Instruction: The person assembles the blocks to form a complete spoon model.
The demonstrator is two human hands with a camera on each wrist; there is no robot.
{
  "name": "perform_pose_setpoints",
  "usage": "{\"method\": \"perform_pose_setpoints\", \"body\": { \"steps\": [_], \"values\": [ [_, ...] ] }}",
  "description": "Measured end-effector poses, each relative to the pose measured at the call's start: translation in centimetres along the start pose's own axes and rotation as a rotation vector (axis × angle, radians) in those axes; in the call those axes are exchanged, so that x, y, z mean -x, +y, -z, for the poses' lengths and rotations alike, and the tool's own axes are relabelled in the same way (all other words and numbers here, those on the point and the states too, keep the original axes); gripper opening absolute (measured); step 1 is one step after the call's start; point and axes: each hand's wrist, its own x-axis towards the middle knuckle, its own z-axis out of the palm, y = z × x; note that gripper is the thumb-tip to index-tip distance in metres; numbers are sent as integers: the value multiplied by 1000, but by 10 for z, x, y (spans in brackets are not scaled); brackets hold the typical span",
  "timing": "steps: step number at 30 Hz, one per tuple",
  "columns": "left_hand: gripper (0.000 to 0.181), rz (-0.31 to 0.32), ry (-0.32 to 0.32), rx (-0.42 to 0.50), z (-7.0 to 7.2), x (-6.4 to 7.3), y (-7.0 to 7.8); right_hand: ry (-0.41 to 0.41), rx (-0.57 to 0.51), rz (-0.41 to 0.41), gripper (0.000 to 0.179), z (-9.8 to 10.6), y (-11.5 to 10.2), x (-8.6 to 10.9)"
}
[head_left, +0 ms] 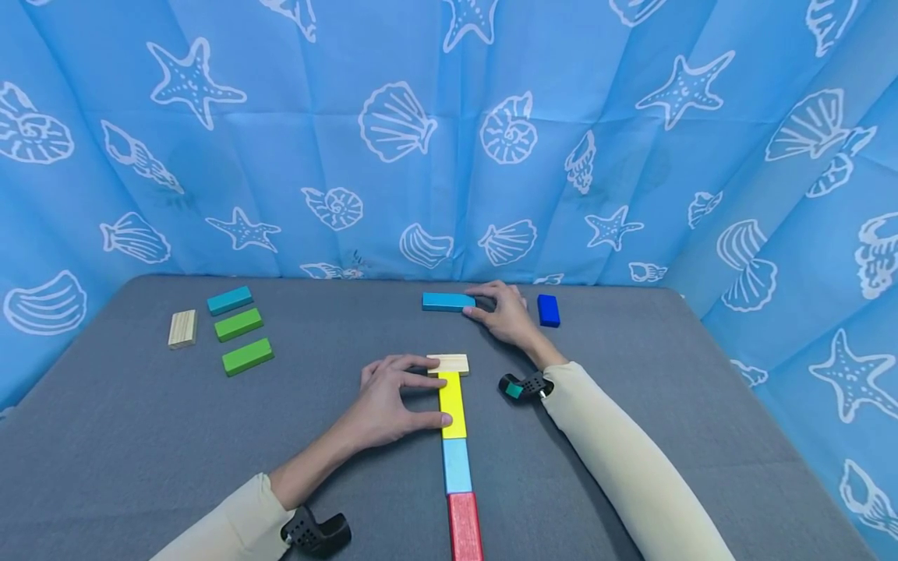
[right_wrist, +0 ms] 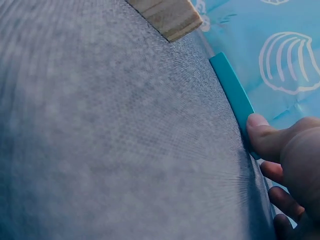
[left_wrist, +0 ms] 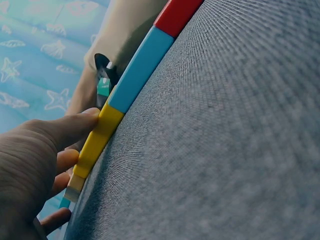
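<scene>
A row of blocks runs away from the near edge: a red block, a light blue block, a yellow block, and a plain wooden block lying crosswise at the far end. My left hand touches this row from the left. Its thumb tip rests on the yellow block, and other fingertips reach the yellow and plain blocks. Farther back, my right hand pinches the right end of a teal-blue block between thumb and fingers; the left part of that block shows uncovered.
At the left lie another teal-blue block, two green blocks and a plain wooden block. A dark blue block sits right of my right hand. Behind the grey table hangs a blue shell-patterned curtain.
</scene>
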Motion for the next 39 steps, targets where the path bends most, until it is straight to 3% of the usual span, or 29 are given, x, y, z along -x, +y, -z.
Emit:
{"method": "perform_pose_setpoints", "body": {
  "steps": [17,28,39],
  "values": [
    [49,15,0,-14,0,0,1,18,-70,78,31,6,-4,10],
    [48,11,1,-13,0,0,2,-95,-131,130,31,14,-8,38],
    [48,3,11,-14,-1,0,1,-165,-159,184,30,11,-10,50]
  ]
}}
